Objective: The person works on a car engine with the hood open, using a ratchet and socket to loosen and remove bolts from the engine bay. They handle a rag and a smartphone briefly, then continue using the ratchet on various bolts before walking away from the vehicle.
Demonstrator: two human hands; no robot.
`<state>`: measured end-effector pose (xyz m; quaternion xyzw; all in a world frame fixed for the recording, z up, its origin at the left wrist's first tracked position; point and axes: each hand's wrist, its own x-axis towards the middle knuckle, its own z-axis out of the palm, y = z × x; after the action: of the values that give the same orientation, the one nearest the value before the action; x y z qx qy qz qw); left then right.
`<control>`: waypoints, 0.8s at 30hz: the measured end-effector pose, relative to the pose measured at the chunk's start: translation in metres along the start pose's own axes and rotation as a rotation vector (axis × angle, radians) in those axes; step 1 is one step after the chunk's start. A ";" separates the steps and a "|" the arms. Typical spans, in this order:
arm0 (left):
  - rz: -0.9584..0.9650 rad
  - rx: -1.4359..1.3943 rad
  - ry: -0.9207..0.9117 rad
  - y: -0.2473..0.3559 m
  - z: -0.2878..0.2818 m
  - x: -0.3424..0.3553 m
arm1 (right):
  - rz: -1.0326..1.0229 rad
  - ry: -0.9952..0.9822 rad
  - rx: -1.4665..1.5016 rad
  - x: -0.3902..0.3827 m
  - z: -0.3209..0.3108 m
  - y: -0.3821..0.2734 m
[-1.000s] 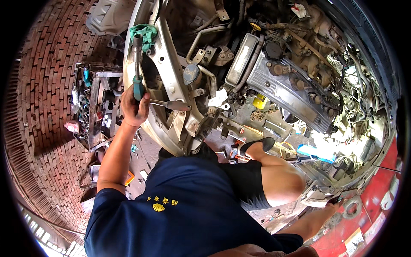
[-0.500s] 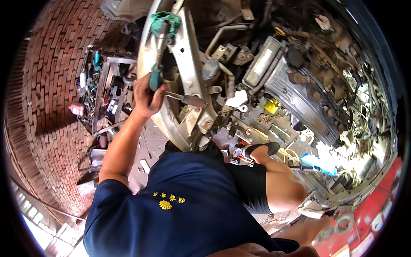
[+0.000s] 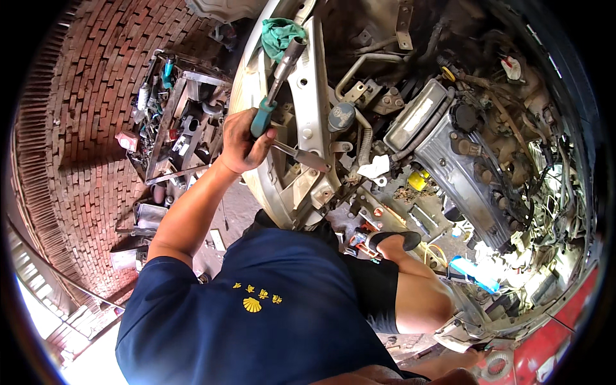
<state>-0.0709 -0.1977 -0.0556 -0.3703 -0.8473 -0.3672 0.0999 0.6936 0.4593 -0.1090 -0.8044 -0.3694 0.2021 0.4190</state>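
Note:
My left hand [image 3: 247, 142] is closed around the teal handle of a nut driver [image 3: 263, 114]. The driver's metal shaft tilts up and to the right, ending in a socket close to a green rag [image 3: 280, 40]. A second metal tool [image 3: 308, 158] with a thin shaft and a wider grey end sticks out rightward from the same hand. Both tools are over the silver front crossmember [image 3: 301, 83] of an opened car. My right hand [image 3: 473, 357] is far down at the lower right, by the edge of the car body; its fingers are too small and hidden to read.
The engine [image 3: 455, 160] fills the bay to the right. A white tag-like piece [image 3: 374, 167] and a yellow cap [image 3: 418, 179] lie near the crossmember. A blue lamp [image 3: 475, 274] shines at the lower right. A cluttered tool rack [image 3: 173, 128] stands by the brick wall [image 3: 96, 160].
The car and rack appear shifted rightward in view. The nut driver now leans more to the right, its socket moving to the rag's right side. My left hand keeps its grip.

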 end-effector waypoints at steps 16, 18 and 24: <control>0.036 -0.007 -0.020 -0.003 0.002 0.000 | 0.023 0.009 -0.044 -0.018 0.009 0.015; 0.039 0.000 -0.019 -0.002 0.002 0.000 | 0.026 0.008 -0.039 -0.017 0.008 0.018; 0.021 0.000 -0.028 -0.002 0.000 -0.002 | 0.042 -0.003 -0.028 -0.014 -0.001 0.024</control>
<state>-0.0708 -0.1990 -0.0575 -0.3844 -0.8447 -0.3609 0.0921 0.6955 0.4388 -0.1280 -0.8176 -0.3559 0.2069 0.4026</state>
